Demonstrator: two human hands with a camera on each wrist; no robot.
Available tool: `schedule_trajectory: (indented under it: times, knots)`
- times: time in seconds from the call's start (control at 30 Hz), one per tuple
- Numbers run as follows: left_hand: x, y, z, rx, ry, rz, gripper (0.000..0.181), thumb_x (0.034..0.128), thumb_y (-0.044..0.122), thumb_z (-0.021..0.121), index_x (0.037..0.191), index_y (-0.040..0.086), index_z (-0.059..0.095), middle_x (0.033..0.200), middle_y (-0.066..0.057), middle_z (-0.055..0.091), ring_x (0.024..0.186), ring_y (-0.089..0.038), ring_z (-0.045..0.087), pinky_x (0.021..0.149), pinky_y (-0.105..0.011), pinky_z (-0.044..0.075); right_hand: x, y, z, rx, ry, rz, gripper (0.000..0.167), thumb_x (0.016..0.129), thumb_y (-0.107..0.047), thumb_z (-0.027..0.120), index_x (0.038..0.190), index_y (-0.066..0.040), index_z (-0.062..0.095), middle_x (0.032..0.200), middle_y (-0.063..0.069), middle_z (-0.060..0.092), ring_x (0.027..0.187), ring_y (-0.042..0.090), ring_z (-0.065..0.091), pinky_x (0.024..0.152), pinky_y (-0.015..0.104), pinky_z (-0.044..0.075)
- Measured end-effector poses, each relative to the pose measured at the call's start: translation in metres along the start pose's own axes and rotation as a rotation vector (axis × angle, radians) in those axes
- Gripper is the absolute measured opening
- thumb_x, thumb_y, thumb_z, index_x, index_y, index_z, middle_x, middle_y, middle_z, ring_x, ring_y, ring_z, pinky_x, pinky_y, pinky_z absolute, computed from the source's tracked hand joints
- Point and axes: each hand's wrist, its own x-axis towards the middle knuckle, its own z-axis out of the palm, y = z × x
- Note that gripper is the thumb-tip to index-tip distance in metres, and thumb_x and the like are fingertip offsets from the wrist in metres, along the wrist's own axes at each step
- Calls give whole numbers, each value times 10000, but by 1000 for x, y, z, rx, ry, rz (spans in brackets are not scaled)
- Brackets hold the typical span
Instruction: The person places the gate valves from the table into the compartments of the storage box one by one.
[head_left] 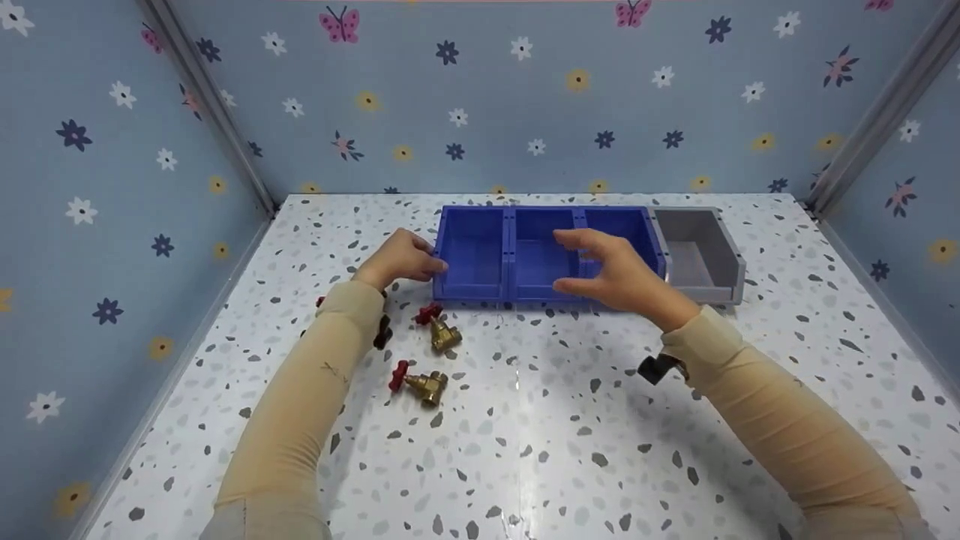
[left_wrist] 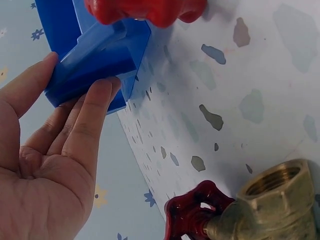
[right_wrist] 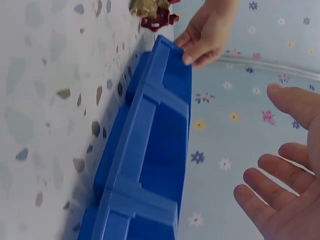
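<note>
Three blue storage bins (head_left: pixel 472 292) and one grey bin (head_left: pixel 705 295) stand side by side in a row. My left hand (head_left: pixel 401 259) pinches the outer side wall of the leftmost blue bin (left_wrist: pixel 100 55), thumb and fingers on opposite faces of it. Over the middle and right blue bins hovers my right hand (head_left: pixel 619 277), its fingers spread and nothing between them; the right wrist view shows its palm (right_wrist: pixel 295 200) apart from the bins. Two brass valves with red handwheels, one (head_left: pixel 444 337) nearer the bins and another (head_left: pixel 427 388) closer to me, lie by my left forearm.
Part of another red handwheel (head_left: pixel 320 301) peeks out from behind the left sleeve. A speckled white tabletop (head_left: pixel 525 450) carries everything. Blue flowered panels (head_left: pixel 510 97) enclose the back and both sides, with grey metal posts (head_left: pixel 217 112) at the corners.
</note>
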Motion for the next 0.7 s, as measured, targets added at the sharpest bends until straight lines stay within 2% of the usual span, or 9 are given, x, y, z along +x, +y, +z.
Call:
schedule_trajectory:
  times: [0.33,0.5,0.7]
  knots:
    - [-3,4,0,2,4,-9,651,980,201,807,1496,-107,555,1473,-274,646,1253,-383,737,1136,-470,576,-5,-21,29,-2,-102,-158,709,906,-168,907,1530,-32,600,1545,175,626,1390,406,627,1155,578,540]
    - [-2,2,0,2,5,1,625,970,190,811,1464,-117,581,1462,-285,651,1230,-389,749,1107,-460,596,-7,-26,42,7,-140,-224,692,917,-183,898,1520,-24,599,1528,183,637,1365,427,638,1140,601,542]
    - [0,1,2,3,10,-3,651,967,201,817,1476,-117,566,1467,-290,648,1227,-380,753,1097,-445,602,-8,-35,56,3,-187,-285,704,904,-202,908,1512,-14,606,1520,176,649,1386,382,636,1166,535,543]
